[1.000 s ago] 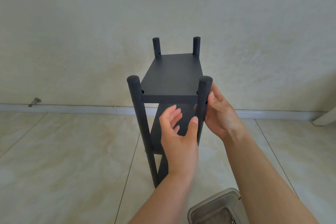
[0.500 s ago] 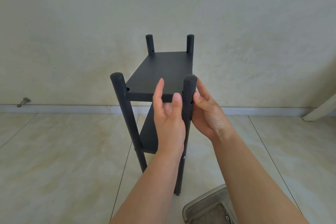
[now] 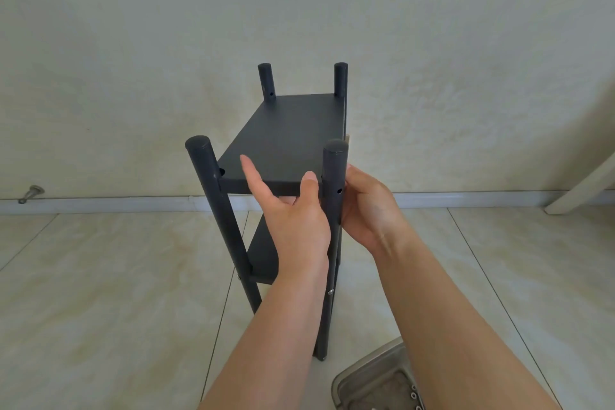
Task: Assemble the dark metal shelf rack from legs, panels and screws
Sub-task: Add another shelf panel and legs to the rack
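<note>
The dark metal rack stands upright on the tiled floor with its top panel (image 3: 293, 133) and lower panel (image 3: 263, 250) set between four legs. My left hand (image 3: 296, 220) holds the front edge of the top panel, with the index finger lying straight on top and the thumb against the edge. My right hand (image 3: 369, 206) grips the near-right leg (image 3: 334, 163) from the right, just below the panel. An empty screw hole shows in that leg beside my thumb. The near-left leg (image 3: 206, 170) is free. A silver screw (image 3: 330, 292) sits lower in the near-right leg.
A clear plastic tub (image 3: 366, 373) with small screws (image 3: 414, 396) lies on the floor at the bottom right, under my right forearm. A wall with a skirting board stands close behind the rack. A metal door stop (image 3: 31, 193) is at the far left, a white furniture leg (image 3: 582, 186) at the far right.
My left hand rose from in front of the lower shelf to the top panel's front edge. My right hand stayed on the near-right leg. The rack sits slightly further left in view.
</note>
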